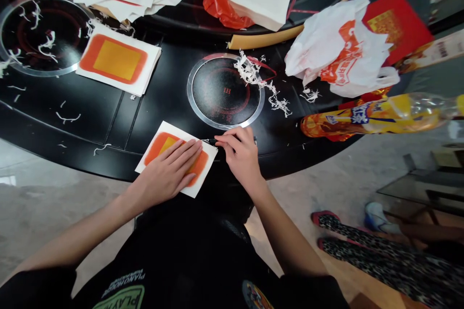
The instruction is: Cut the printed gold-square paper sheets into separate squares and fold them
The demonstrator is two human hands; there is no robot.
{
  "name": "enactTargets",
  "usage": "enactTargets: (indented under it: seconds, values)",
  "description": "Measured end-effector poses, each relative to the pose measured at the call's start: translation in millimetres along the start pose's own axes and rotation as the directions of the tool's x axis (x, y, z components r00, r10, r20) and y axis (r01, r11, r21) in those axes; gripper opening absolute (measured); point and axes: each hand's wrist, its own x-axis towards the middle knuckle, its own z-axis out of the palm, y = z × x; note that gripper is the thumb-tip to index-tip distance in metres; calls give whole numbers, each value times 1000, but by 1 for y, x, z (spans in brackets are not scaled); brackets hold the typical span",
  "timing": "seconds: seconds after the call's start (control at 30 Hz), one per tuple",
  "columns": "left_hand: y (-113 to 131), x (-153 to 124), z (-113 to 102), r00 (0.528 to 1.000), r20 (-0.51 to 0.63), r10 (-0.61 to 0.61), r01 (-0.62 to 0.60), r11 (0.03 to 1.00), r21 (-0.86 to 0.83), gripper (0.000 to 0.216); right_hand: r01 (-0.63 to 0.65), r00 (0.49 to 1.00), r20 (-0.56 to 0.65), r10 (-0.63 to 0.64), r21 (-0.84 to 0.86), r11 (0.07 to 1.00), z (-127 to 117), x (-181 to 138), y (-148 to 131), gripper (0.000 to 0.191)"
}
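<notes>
My left hand [170, 169] lies flat with fingers stretched out, pressing on a small stack of white paper squares printed with an orange and gold patch [154, 147] at the near edge of the black table [108, 120]. My right hand [241, 154] is closed in a pinch around a thin dark tool [212, 141], whose tip touches the stack's right corner. What kind of tool it is I cannot make out.
A round inset burner [224, 91] sits just beyond my hands, strewn with white paper shavings [261, 82]. More printed paper stacks [118, 60] lie at the left and back. A white plastic bag [340, 50], red packets and an orange bottle [377, 116] are on the right. Another person's legs [362, 241] are at lower right.
</notes>
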Motion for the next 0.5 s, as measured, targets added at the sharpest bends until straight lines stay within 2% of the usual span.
enactTargets:
  seconds: [0.2,0.33,0.5]
  values:
    - [0,0,2,1000,-4,3,-3,1000,-14,73,50,999,-12,-50,-32,998,9,11,-3,24]
    - [0,0,3,1000,0,0,0,1000,-19,72,102,994,-25,-102,5,995,16,18,-6,23]
    - [0,0,4,1000,-3,-6,6,1000,-25,69,62,997,34,-63,29,998,28,29,-9,25]
